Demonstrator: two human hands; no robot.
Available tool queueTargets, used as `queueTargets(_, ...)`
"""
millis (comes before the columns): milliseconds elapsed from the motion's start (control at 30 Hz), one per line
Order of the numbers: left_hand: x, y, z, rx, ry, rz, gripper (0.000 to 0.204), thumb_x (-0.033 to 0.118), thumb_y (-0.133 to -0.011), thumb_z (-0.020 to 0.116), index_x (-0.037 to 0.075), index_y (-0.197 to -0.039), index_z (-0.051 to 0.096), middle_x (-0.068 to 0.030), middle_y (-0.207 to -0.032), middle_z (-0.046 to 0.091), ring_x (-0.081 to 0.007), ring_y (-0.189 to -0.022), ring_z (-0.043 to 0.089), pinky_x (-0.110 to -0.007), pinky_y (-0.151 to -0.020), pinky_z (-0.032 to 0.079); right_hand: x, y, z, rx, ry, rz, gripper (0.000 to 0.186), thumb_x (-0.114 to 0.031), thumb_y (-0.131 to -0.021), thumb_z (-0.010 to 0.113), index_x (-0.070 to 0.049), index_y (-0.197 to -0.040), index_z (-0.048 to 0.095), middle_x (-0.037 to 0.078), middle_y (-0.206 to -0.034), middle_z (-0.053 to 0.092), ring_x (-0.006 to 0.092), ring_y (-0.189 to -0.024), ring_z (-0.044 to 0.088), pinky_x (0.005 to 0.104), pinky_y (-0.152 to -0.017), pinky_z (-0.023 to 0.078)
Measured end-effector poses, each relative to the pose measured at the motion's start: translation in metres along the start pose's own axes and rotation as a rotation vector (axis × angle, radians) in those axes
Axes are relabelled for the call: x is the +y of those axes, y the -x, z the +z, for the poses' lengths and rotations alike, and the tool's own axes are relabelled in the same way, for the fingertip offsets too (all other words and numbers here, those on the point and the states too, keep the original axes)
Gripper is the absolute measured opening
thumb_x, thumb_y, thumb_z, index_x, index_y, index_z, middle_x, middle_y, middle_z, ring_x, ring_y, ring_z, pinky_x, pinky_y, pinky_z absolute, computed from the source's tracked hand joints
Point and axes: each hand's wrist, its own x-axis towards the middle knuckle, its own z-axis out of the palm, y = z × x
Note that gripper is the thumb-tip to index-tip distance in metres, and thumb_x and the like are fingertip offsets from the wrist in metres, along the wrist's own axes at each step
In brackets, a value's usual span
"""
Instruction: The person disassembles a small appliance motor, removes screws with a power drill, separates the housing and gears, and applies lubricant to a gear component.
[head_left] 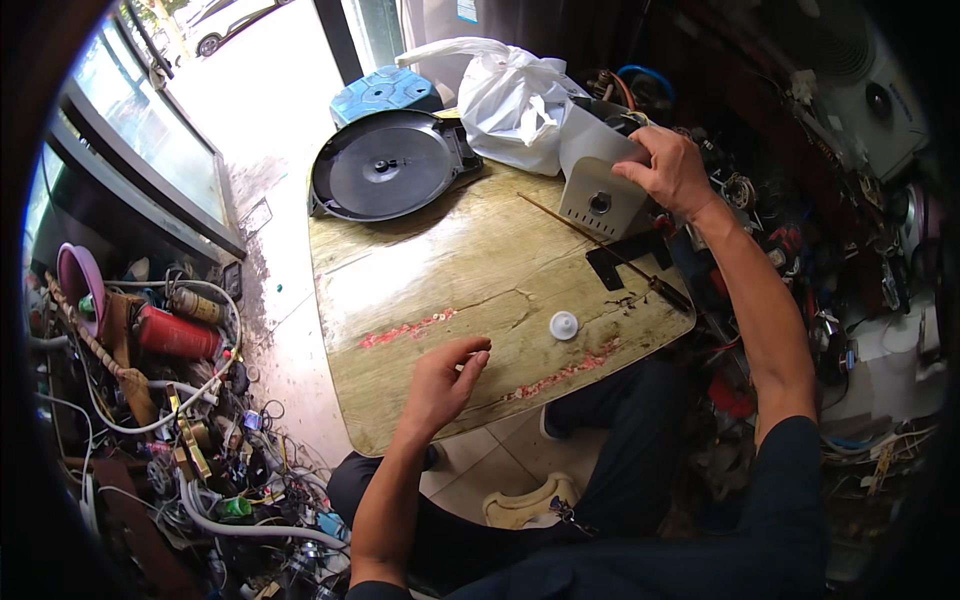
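At the back right of the table, my right hand [668,172] is closed on the upper edge of a whitish appliance housing [592,200], which has a round socket and a row of slots on its front panel. My left hand [447,385], fingers loosely curled and thumb apart, holds nothing near the table's front edge. To its right lies a small round white plastic cap [563,325]. A long screwdriver [668,294] with a dark handle slants across a flat black piece [606,268], its tip toward the back.
The worn wooden table [420,270] bears a round black appliance base [383,163] and a white plastic bag [512,105]. Behind the base sits a blue stool top [383,93]. Cables and clutter crowd both sides, with a red cylinder [178,333] at left.
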Motion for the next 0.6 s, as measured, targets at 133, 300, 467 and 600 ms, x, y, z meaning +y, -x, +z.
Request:
queueTargets(133,0.003,0.006,-0.004,0.033,0.014,0.016,0.026,0.014,-0.107,0.065,-0.002,-0.127,0.073,-0.0109,-0.112,0.08,-0.0172,-0.098,0.077,-0.032,-0.085,0.06,-0.035,-0.011,-0.004,-0.019,0.016,0.077,0.035,-0.033,-0.079,0.085,-0.003,-0.092,0.073,0.013,-0.087,0.074,0.0319,-0.081,0.072,0.043,-0.072,0.056)
queueTargets(300,-0.003,0.007,-0.005,0.035,0.115,-0.038,0.044,0.019,-0.109,0.064,0.003,-0.149,0.056,-0.0129,-0.135,0.071,-0.0203,-0.108,0.074,-0.033,-0.083,0.061,-0.091,-0.002,-0.006,-0.004,0.0,0.068,0.035,-0.034,-0.079,0.086,-0.004,-0.092,0.073,0.014,-0.089,0.075,0.0339,-0.081,0.073,0.0447,-0.072,0.057)
queueTargets(467,-0.002,0.005,-0.006,0.095,0.49,-0.093,0.064,0.028,-0.114,0.057,0.005,-0.167,0.03,-0.0191,-0.153,0.057,-0.0243,-0.13,0.063,-0.034,-0.09,0.06,-0.175,0.005,0.015,-0.013,0.006,-0.089,0.033,-0.034,-0.082,0.082,-0.005,-0.083,0.067,0.015,-0.085,0.071,0.035,-0.081,0.072,0.0469,-0.073,0.057)
queueTargets(600,0.001,0.006,-0.022,0.254,0.314,-0.067,0.061,0.039,-0.117,0.043,0.003,-0.166,0.034,-0.0206,-0.152,0.058,-0.0275,-0.133,0.06,-0.037,-0.104,0.054,-0.238,0.025,0.051,0.056,-0.038,-0.183,0.033,-0.032,-0.079,0.085,-0.006,-0.082,0.064,0.013,-0.084,0.068,0.0347,-0.082,0.069,0.0477,-0.069,0.054)
